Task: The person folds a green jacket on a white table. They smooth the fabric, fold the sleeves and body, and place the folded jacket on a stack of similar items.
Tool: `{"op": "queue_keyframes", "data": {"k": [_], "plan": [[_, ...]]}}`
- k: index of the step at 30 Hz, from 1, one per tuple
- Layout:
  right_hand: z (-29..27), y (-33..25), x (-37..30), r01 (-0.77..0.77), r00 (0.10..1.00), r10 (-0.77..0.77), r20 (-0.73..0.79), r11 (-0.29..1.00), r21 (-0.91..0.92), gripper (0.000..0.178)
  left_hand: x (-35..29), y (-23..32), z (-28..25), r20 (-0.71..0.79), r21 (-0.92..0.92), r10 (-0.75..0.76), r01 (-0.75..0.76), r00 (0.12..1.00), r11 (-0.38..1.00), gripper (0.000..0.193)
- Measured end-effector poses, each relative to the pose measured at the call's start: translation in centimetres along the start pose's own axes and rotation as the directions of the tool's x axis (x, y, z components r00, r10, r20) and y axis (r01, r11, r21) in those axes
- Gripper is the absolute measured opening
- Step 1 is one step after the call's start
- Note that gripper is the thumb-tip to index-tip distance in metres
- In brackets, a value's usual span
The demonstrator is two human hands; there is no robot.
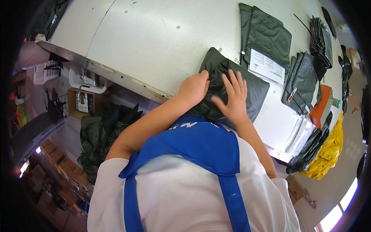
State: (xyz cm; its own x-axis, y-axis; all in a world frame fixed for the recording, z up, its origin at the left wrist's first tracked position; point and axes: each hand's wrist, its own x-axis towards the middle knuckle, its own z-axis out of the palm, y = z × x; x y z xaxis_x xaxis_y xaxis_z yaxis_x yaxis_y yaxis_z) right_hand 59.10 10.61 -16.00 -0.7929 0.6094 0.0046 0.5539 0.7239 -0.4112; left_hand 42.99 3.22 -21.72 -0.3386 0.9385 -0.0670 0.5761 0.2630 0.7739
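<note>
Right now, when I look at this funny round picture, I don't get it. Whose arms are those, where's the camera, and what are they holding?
There's no robot here, just a person in a white shirt and blue apron. The camera sits on their head, looking down, so you see almost what they see. Its very wide lens bends straight edges and leaves the corners dark.

The left hand is closed on the edge of a dark folded bundle. The right hand is open and spread over it; I can't tell how firmly it presses.

The bundle lies on a pale table. Farther back are more dark folded pieces, with a white printed sheet by them. Some crumpled yellow material is at the right.
</note>
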Motion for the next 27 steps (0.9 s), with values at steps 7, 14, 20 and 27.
{"op": "queue_keyframes", "data": {"k": [7,14,20,27], "plan": [[4.2,1.5,-2.2,-0.102,0.99,0.122,0.074,0.969,-0.227,0.083,0.7,5.2,1.2,0.09,0.081,0.217,-0.224,0.972,0.971,0.011],[4.6,3.1,-2.4,-0.076,0.987,0.091,-0.13,0.99,0.117,0.075,1.8,4.1,2.8,0.161,0.333,0.239,-0.281,0.958,0.9,0.017],[4.8,1.5,-5.3,0.332,0.912,-0.237,-0.335,0.906,0.262,0.026,2.1,2.9,4.1,0.193,0.475,0.268,-0.329,0.944,0.816,0.008],[4.2,-1.1,-5.1,0.463,0.885,-0.438,-0.156,0.865,0.194,0.011,2.7,3.8,3.7,0.264,0.523,0.172,-0.291,0.949,0.801,0.007]]}}
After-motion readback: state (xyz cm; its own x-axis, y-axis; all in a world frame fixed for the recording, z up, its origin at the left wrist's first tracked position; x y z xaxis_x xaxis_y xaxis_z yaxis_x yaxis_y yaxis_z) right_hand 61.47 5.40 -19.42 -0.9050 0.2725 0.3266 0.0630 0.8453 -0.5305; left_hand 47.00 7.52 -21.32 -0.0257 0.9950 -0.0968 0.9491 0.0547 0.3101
